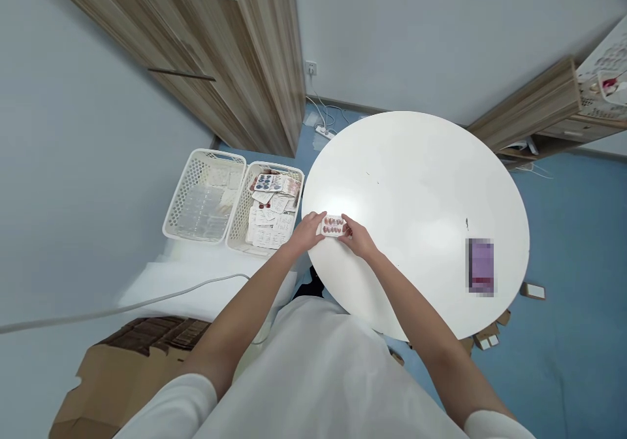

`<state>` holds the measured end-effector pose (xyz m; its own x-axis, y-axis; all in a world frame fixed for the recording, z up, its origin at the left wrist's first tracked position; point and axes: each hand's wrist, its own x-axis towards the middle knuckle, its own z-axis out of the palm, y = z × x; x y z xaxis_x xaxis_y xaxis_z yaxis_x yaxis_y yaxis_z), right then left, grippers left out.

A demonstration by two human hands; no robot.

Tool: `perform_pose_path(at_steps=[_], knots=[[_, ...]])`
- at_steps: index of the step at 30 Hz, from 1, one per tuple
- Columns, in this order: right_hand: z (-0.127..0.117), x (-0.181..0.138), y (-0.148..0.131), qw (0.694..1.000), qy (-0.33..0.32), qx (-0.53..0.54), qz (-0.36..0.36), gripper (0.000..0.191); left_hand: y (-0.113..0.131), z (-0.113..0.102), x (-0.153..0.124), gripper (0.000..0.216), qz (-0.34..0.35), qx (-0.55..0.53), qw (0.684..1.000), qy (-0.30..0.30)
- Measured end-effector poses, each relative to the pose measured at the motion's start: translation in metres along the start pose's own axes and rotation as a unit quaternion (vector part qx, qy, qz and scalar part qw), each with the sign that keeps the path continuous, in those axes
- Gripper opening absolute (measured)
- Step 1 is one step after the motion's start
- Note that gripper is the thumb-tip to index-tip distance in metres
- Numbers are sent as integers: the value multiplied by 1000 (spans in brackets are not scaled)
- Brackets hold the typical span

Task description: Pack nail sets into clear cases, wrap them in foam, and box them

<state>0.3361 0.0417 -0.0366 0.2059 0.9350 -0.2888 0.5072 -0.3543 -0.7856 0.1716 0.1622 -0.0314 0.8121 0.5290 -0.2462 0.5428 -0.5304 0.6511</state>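
Observation:
A small white card of press-on nails [333, 225] with reddish-brown pieces sits at the left edge of the round white table [416, 184]. My left hand [308, 230] pinches the card's left end. My right hand [356, 236] grips its right end with curled fingers. Both hands hold it just above or on the tabletop.
Two white lattice baskets stand left of the table: one [203, 194] with clear bags, one [269, 207] with several nail cards. A blurred purple object [481, 266] lies on the table's right side. A cardboard box [142, 354] is at lower left, with wooden cabinets behind.

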Motion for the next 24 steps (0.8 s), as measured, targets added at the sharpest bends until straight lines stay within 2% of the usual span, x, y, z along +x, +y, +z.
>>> perform_pose_path(at_steps=[4,10,16,24], knots=[[1,28,5,994,-5,-107,-11,64,-8,1,22,67,-36,59,997,-20],[2,44,7,975,-1,-221,18,61,-14,6,39,68,-59,41,996,-48],[6,46,7,971,-1,-233,50,60,-21,8,38,67,-45,18,998,-43],[9,43,4,967,4,-242,74,64,-14,6,35,62,-66,15,997,-32]])
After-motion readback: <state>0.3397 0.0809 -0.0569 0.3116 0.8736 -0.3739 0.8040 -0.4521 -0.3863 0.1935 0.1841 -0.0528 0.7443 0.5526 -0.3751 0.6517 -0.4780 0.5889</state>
